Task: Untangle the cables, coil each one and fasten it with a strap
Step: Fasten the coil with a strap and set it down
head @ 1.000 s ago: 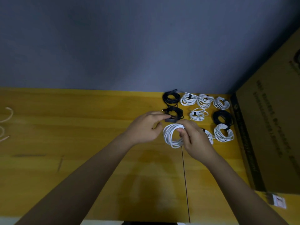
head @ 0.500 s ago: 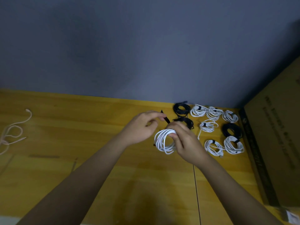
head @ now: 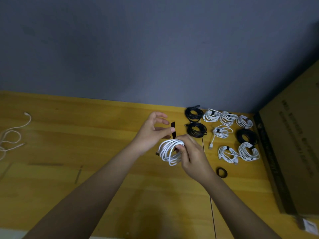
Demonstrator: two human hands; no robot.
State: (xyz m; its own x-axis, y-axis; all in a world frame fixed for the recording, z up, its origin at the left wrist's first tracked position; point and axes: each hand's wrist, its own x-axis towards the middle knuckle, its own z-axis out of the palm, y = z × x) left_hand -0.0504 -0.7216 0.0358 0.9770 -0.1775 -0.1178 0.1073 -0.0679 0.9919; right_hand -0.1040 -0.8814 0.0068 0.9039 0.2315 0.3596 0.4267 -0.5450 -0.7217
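Head view: right hand [head: 193, 156] grips white cable coil [head: 170, 151] mid-table, left of the strapped coils [head: 224, 133]. Left hand [head: 153, 133] pinches black strap [head: 173, 130] upright. Strap's lower end seems threaded through, unclear. Pull snug, wrap, press closed.

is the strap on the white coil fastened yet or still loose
Loose: the black strap stands free above the white coil, its end pinched by the left hand.

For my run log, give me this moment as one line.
strapping | right hand grips white coil | left hand pinches black strap upright | finished coils beside cardboard box
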